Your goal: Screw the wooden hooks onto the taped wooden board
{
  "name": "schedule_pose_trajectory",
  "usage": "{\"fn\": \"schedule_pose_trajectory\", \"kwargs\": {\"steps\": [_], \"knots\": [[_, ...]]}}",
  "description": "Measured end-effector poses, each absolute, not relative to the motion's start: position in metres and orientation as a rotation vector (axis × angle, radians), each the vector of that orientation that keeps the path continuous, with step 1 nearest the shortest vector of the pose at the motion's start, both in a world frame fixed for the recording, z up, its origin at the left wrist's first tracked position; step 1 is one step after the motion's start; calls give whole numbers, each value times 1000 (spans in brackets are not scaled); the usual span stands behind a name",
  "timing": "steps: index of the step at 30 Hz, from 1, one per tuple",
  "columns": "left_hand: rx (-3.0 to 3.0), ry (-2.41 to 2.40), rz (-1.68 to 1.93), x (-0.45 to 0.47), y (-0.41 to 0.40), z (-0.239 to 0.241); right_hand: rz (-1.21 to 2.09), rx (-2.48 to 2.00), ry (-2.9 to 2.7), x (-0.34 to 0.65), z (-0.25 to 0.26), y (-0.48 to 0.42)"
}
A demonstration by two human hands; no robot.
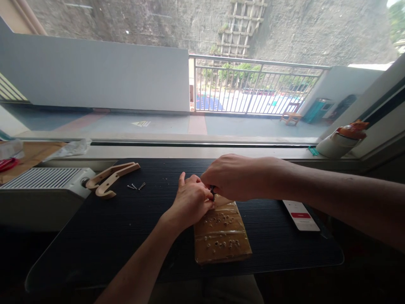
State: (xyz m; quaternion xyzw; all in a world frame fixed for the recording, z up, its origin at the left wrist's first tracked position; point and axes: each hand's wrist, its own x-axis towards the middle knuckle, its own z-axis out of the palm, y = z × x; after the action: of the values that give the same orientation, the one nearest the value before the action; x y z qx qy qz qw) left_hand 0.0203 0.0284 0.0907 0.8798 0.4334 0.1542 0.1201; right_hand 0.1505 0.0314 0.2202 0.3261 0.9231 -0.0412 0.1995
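Observation:
A brown block wrapped in clear tape (222, 236) lies on the black ribbed table (126, 228), its top full of small holes. Both hands meet at its far edge. My left hand (190, 200) is closed in a pinch against the block's top. My right hand (232, 177) is curled round a small dark tool (213, 192) whose tip points down at the block. What the left fingers pinch is too small to make out.
Two wooden hooks (110, 177) and a few loose nails (136, 186) lie at the left rear. A phone (300, 215) lies face up to the right. A white radiator (41, 181) stands at the left, a window sill and balcony beyond.

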Motion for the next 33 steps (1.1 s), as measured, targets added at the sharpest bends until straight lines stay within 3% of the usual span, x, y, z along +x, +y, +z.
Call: {"fn": "schedule_pose_trajectory", "kwargs": {"steps": [8, 17, 25, 33], "knots": [[2560, 1239, 457, 21, 28, 94, -57, 1159, 2562, 162, 215, 32], [2571, 1268, 418, 21, 29, 92, -105, 902, 2582, 158, 219, 31], [2577, 1254, 446, 21, 29, 89, -226, 1134, 2554, 170, 211, 38], [2563, 1261, 431, 20, 29, 91, -59, 1121, 2530, 156, 219, 27]]}}
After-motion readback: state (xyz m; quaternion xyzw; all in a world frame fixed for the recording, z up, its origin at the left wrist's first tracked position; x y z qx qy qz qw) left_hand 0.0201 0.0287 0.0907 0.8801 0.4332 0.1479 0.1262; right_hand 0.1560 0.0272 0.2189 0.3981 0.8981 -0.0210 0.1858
